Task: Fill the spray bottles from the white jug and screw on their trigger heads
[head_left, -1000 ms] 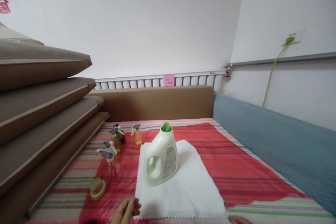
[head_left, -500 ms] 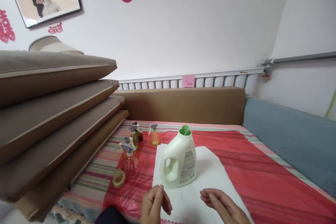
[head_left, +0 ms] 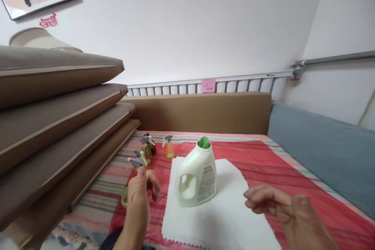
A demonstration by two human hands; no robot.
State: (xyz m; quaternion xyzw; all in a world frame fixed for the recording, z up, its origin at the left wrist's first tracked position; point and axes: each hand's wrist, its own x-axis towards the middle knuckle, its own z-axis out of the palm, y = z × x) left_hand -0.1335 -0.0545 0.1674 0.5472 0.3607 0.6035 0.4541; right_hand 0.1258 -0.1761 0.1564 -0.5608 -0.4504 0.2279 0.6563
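Observation:
A pale detergent jug (head_left: 195, 181) with a handle stands upright on a white cloth (head_left: 234, 222), a green spout showing in its uncapped neck. My left hand (head_left: 140, 195) is raised left of the jug, fingers loosely curved, thumb up, holding nothing. Behind it, a clear spray bottle with a grey trigger head (head_left: 137, 162) is mostly hidden, and so is a round yellowish cap (head_left: 124, 196). On the right, my right hand (head_left: 288, 211) hovers over the cloth's right edge, with fingers stretched, thumb apart and nothing in it.
Farther back stand more spray bottles, including an amber one (head_left: 169, 148) and a dark brown one (head_left: 151, 146). A red cover (head_left: 243, 150) lies over striped bedding. Stacked cushions (head_left: 64, 121) rise at the left; a brown padded board (head_left: 202, 113) and blue cushion (head_left: 316, 150) border the bed.
My hands have moved apart: the left toward the spray bottles, now hiding the cap, the right outward to the right. The view has tilted slightly down. The jug stays on the cloth.

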